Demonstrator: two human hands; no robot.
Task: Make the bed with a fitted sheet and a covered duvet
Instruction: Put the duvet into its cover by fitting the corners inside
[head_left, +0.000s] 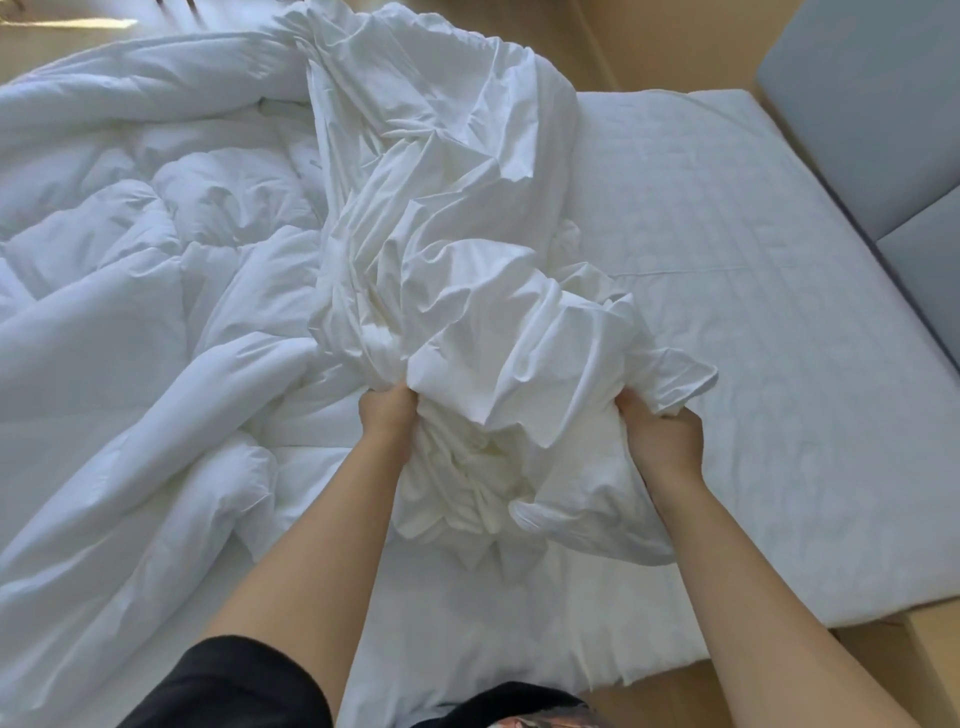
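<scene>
A crumpled off-white sheet (457, 249) rises in a bunched heap over the middle of the bed. My left hand (387, 413) grips its gathered folds on the left side. My right hand (662, 441) grips the bunch on the right, fingers curled into the cloth. A puffy white duvet (130, 249) lies rumpled across the left half of the bed and spills toward the near edge. The quilted white mattress (753, 312) shows bare on the right half. Whether the cloth in my hands is the fitted sheet or the duvet cover cannot be told.
A grey upholstered headboard (872, 104) runs along the right side of the mattress. Light wooden floor (670, 691) shows at the near right corner and beyond the far edge of the bed. My dark top (223, 686) fills the bottom left.
</scene>
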